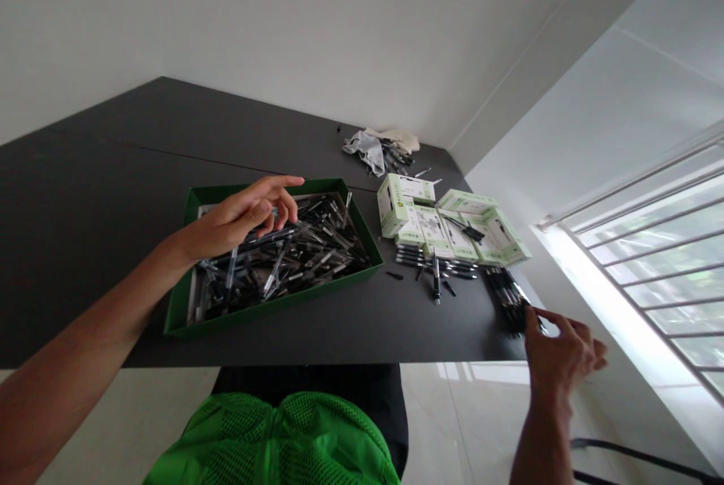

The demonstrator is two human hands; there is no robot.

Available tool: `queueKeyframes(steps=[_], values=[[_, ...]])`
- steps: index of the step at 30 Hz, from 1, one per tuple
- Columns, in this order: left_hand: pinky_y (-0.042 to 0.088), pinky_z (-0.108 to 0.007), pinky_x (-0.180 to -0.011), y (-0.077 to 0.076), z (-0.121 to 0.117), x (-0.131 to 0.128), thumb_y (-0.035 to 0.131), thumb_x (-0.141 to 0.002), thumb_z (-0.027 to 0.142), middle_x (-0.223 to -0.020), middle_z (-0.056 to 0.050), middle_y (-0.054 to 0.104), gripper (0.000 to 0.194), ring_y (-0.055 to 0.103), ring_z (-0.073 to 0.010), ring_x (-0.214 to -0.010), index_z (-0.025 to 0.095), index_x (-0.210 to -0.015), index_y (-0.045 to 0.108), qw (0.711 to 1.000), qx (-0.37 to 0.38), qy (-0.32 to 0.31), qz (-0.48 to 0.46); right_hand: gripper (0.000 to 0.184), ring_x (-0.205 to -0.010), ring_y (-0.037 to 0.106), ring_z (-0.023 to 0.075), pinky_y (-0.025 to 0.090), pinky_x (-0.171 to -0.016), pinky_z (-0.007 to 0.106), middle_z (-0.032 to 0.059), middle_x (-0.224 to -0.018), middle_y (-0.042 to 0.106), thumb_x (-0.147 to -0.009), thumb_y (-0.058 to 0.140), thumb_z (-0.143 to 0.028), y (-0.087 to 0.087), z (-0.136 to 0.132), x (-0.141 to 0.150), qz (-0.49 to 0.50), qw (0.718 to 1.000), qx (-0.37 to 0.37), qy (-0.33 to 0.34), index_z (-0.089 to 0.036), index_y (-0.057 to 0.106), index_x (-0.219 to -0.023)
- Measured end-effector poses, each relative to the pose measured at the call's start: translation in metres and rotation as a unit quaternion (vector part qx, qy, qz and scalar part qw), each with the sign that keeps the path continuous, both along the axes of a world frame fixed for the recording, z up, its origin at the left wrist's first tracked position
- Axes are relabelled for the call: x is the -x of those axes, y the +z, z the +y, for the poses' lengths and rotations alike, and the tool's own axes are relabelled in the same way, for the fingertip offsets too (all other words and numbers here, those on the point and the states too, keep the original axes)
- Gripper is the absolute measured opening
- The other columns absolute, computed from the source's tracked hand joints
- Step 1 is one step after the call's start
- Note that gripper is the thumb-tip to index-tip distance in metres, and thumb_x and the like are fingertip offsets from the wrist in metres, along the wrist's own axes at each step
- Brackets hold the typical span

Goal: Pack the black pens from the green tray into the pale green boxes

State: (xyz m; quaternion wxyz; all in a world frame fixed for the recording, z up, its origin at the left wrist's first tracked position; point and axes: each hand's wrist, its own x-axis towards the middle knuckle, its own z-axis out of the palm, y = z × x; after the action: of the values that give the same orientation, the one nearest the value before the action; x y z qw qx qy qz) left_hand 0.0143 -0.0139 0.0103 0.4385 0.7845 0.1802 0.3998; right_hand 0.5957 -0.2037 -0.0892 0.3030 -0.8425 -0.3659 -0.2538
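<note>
My left hand (249, 217) hovers over a green box (370, 247), index finger stretched out and the other fingers loosely bent; I see nothing held in it. Inside the box lies a jumbled heap of clear and black pens (305, 251). At the table's right edge, the thumb and index finger of my right hand (559, 349) pinch the near end of a pen at a bundle of black pens (506, 296). The pinched pen is mostly hidden by the fingers and its neighbours.
Open white-and-green cartons (430, 225) stand right of the box, with several pens (467, 228) lying on one. Before them lie a row of pens (410, 255), a single pen (436, 279) and small black pieces (394, 275). Cloth gloves (367, 149) rest near the wall.
</note>
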Motion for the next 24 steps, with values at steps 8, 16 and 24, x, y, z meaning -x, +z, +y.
queueKeyframes(steps=[8,16,24], values=[[0.053,-0.026,-0.059,-0.002,-0.001,0.001,0.049,-0.110,0.050,-0.103,-0.011,0.069,0.051,0.062,-0.0193,-0.078,0.030,-0.156,0.052,1.000,0.015,0.011,0.011,0.046,-0.110,0.053,0.0402,0.036,-0.094,0.055,0.0191,-0.116,0.072,-0.084,0.060,-0.056,0.001,-0.002,-0.002,0.015,0.999,0.034,-0.005,-0.021,0.084,-0.101],[0.052,-0.025,-0.059,-0.002,0.000,0.001,0.048,-0.110,0.050,-0.103,-0.011,0.069,0.050,0.061,-0.0189,-0.077,0.029,-0.156,0.052,1.000,0.010,0.009,0.010,0.047,-0.109,0.053,0.0403,0.035,-0.093,0.055,0.0186,-0.115,0.071,-0.082,0.062,-0.060,0.002,-0.002,0.000,0.029,0.999,0.028,0.006,-0.022,0.082,-0.102],[0.051,-0.023,-0.061,-0.002,-0.001,0.002,0.045,-0.112,0.047,-0.104,-0.009,0.066,0.047,0.059,-0.0167,-0.079,0.033,-0.157,0.050,0.999,0.027,0.004,0.022,0.040,-0.092,0.062,0.0296,0.043,-0.097,0.047,0.0144,-0.099,0.073,-0.090,0.058,-0.049,0.030,0.016,0.049,-0.028,0.989,-0.015,0.142,-0.017,0.081,-0.099]])
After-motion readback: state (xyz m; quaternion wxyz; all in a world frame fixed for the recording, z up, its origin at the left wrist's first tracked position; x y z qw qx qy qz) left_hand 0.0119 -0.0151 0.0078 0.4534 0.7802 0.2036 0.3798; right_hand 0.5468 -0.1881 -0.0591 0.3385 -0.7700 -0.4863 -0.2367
